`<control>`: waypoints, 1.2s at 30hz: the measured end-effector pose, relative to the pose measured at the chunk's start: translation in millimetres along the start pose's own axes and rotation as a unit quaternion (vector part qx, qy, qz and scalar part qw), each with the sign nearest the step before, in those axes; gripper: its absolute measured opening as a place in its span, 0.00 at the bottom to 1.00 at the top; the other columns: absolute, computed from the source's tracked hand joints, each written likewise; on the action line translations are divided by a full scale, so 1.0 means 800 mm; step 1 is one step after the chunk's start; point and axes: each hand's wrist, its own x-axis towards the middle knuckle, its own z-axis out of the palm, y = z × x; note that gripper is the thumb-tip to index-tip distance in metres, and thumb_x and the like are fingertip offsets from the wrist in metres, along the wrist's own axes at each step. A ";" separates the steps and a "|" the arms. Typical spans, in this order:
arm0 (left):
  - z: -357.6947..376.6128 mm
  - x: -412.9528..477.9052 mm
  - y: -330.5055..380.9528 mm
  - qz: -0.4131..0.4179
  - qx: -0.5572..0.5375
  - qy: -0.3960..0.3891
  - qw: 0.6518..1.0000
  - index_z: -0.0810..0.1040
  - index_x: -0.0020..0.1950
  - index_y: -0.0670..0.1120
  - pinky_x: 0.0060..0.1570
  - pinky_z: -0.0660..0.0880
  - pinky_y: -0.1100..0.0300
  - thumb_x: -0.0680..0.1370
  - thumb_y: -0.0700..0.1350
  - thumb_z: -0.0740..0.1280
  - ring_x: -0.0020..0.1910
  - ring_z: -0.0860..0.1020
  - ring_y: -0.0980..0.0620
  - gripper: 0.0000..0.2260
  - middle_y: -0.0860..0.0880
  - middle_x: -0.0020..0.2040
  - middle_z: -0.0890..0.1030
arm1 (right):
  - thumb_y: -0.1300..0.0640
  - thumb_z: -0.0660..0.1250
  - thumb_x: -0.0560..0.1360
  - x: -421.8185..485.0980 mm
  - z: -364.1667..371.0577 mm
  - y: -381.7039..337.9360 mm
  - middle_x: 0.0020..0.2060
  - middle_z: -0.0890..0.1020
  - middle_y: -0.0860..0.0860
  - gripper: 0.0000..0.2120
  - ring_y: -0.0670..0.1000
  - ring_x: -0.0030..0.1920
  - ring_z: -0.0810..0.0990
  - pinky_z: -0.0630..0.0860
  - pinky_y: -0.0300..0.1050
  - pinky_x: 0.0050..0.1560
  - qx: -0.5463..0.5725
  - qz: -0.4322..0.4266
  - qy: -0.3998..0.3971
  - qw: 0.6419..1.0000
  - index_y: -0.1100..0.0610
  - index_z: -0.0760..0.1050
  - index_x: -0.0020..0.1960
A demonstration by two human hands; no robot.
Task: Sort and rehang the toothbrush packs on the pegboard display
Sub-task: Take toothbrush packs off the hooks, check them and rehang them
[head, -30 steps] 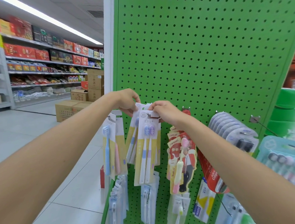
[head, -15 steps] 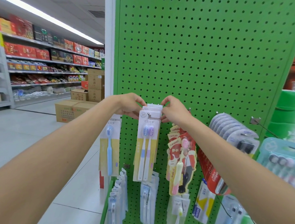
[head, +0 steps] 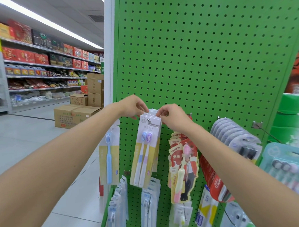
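A green pegboard (head: 202, 56) fills the middle and right of the head view. A stack of yellow-and-white twin toothbrush packs (head: 145, 151) hangs on a metal peg, blue and purple brush heads showing on the front pack. My left hand (head: 131, 106) pinches the top left edge of that stack. At the stack's top right edge my right hand (head: 171, 116) pinches the card tops. A single blue toothbrush pack (head: 109, 154) hangs at the board's left edge, apart from both hands.
Red "canban" child toothbrush packs (head: 182, 165) hang right of the stack, then red Colgate packs (head: 215, 180) and clear blister packs (head: 235, 137). A bare hook (head: 260, 128) sticks out at the right. More packs hang on a lower row. Cardboard boxes (head: 75, 115) stand in the aisle at left.
The twin packs that hung splayed and tilted a second ago now lie squared in one stack on the peg. Both hands have shifted to the stack's top corners.
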 end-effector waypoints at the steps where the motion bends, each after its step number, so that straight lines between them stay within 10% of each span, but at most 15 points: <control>1: 0.002 0.002 0.000 0.000 0.002 0.002 1.000 0.82 0.56 0.44 0.43 0.79 0.63 0.80 0.36 0.66 0.52 0.81 0.51 0.08 0.48 0.54 0.82 | 0.63 0.63 0.80 0.000 0.000 0.000 0.40 0.79 0.50 0.07 0.46 0.35 0.73 0.66 0.36 0.32 0.001 0.000 -0.002 1.000 0.55 0.79 0.50; 8: 0.012 0.010 0.002 -0.008 -0.020 0.030 0.999 0.83 0.51 0.41 0.33 0.75 0.69 0.77 0.39 0.70 0.39 0.81 0.54 0.04 0.47 0.45 0.84 | 0.64 0.62 0.80 -0.003 -0.003 -0.001 0.37 0.78 0.49 0.07 0.45 0.29 0.70 0.63 0.33 0.25 0.004 0.001 -0.014 1.000 0.56 0.78 0.50; 31: -0.002 -0.034 -0.010 -0.103 0.015 0.226 0.969 0.85 0.41 0.36 0.46 0.82 0.54 0.75 0.36 0.68 0.37 0.84 0.51 0.07 0.44 0.36 0.85 | 0.67 0.59 0.79 -0.003 -0.004 -0.007 0.38 0.77 0.50 0.11 0.47 0.28 0.67 0.64 0.35 0.24 -0.001 0.013 -0.005 1.000 0.56 0.78 0.48; 36: 0.002 -0.049 -0.002 -0.109 0.016 0.257 0.960 0.84 0.41 0.34 0.39 0.81 0.58 0.74 0.38 0.69 0.40 0.85 0.45 0.08 0.40 0.36 0.85 | 0.70 0.57 0.78 -0.008 -0.004 -0.010 0.52 0.80 0.53 0.15 0.46 0.37 0.74 0.70 0.36 0.36 -0.041 -0.010 0.030 0.999 0.58 0.78 0.58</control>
